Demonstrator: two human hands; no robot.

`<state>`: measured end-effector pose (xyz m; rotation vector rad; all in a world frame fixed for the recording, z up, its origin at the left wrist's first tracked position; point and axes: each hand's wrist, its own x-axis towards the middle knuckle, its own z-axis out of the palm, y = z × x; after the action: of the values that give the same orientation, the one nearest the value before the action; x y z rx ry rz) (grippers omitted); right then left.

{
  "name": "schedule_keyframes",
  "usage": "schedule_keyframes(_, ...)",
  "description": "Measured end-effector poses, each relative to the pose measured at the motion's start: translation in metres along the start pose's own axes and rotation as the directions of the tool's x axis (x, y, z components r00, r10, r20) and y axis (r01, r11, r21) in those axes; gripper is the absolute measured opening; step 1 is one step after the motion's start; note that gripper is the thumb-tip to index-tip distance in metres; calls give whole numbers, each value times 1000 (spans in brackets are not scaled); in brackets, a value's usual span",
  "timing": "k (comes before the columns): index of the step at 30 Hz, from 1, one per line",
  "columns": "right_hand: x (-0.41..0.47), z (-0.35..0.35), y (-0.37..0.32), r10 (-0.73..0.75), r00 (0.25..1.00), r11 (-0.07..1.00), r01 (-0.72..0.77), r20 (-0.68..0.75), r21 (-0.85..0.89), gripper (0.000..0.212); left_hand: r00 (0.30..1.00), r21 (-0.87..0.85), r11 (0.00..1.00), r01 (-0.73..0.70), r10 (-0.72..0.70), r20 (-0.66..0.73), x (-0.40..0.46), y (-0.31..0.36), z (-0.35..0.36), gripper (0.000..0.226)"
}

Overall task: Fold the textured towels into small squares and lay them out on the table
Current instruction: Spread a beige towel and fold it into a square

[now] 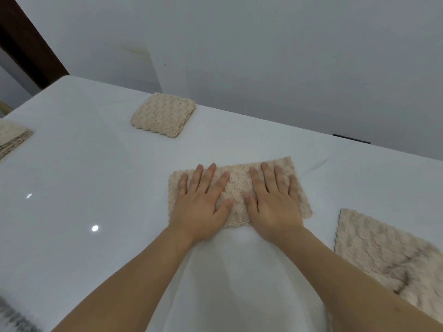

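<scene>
head view: both hands are lying flat, fingers spread and gripping nothing, the left hand [203, 200] and right hand [273, 200] pressing a half-folded beige towel [236, 188] at the middle of the white counter [96, 176]. one folded square [163, 114] is sitting far left, another [12, 137] at the left edge. an unfolded towel [378, 250] is waiting near right.

A pale wall [287, 56] rises behind, with a dark door frame [26, 44] at far left.
</scene>
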<state>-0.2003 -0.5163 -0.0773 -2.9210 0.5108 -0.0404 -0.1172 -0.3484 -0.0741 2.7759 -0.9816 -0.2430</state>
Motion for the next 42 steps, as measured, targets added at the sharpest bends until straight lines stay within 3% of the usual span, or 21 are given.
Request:
schedule_keyframes(4, -1, 2, -2, 85, 996, 996, -85, -12, 4, 63, 995, -72, 993, 97, -97, 7, 14, -12, -10, 67)
schedule_keyframes(8, 1, -2, -2, 77, 997, 996, -78, 8, 53, 66, 955, -14, 978, 207, -205, -217, 18, -26, -25, 43)
schedule_keyframes(11, 2, -4, -2, 80, 996, 994, -81, 26, 68, 69, 947, -117, 959, 257, -274, -164, 16, -34, -33, 29)
schedule_keyframes(16, 5, -5, -2, 65, 996, 997, -67, 58, 28, 66, 969, -371, 908, 193, -236, -74, 8, -31, -42, 16)
schedule_keyframes(19, 12, -6, 3, 20, 997, 1000, -19, 77, -7, 67, 974, -558, 800, 222, -213, 83, 2, -30, -50, 13)
schedule_keyframes(25, 19, -6, 9, -55, 997, 998, 55, 57, -4, 66, 972, -764, 602, 230, -182, 149, -10, -36, -56, 25)
schedule_keyframes(27, 14, -8, 5, -40, 998, 998, 42, -55, 41, 60, 962, -845, 467, 259, -203, 183, -20, -33, -61, 27)
schedule_keyframes(30, -2, -11, 3, 104, 973, 993, -92, -206, 70, 52, 921, -916, 164, 367, -206, 332, -47, -30, -67, 27)
schedule_keyframes(31, -9, -11, 3, 149, 969, 988, -136, -195, 80, 53, 907, -904, 142, 403, -192, 374, -57, -31, -67, 26)
schedule_keyframes(34, -30, -5, 5, 215, 973, 974, -208, -79, 89, 60, 870, -838, 234, 493, -154, 469, -75, -37, -67, 20)
schedule_keyframes(38, -33, -3, 7, 208, 976, 977, -204, -60, 59, 59, 862, -737, 490, 465, -60, 504, -68, -33, -81, 29)
schedule_keyframes(40, -30, -3, 6, 213, 975, 976, -210, -65, 53, 58, 859, -742, 511, 435, 10, 511, -61, -31, -93, 42)
schedule_keyframes(42, -30, -3, 6, 212, 975, 977, -210, -65, 46, 58, 853, -772, 470, 429, 71, 517, -53, -30, -101, 52)
